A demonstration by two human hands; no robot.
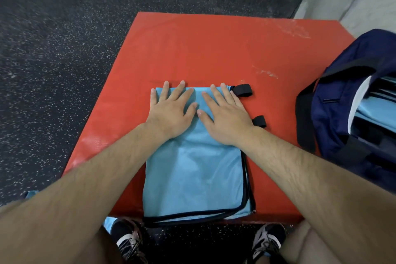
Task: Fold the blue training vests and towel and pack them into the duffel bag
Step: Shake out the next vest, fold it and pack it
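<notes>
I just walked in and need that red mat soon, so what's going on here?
A person presses both flat hands, left hand and right hand, onto a folded light-blue mesh training vest with black trim on the red padded mat. The open navy fabric duffel bag at the mat's right edge already holds light-blue folded fabric.

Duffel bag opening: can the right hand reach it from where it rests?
Probably yes. The right hand lies flat on the folded vest; nothing upright stands on the red mat between it and the open duffel bag.
</notes>
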